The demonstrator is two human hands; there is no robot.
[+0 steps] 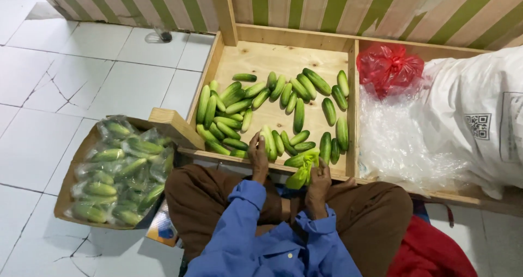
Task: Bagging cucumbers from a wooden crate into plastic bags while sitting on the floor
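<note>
A wooden bin in front of me holds several green cucumbers. My left hand reaches over the bin's front edge and grips a pale green cucumber near that edge. My right hand rests at the front edge and holds a crumpled light green plastic bag. Both sleeves are blue, and my knees in brown trousers sit just below the bin.
A cardboard box of cucumbers wrapped in clear plastic stands on the tiled floor at my left. The bin's right compartment holds a red plastic bag, clear plastic sheeting and a large white sack. A striped wall runs behind.
</note>
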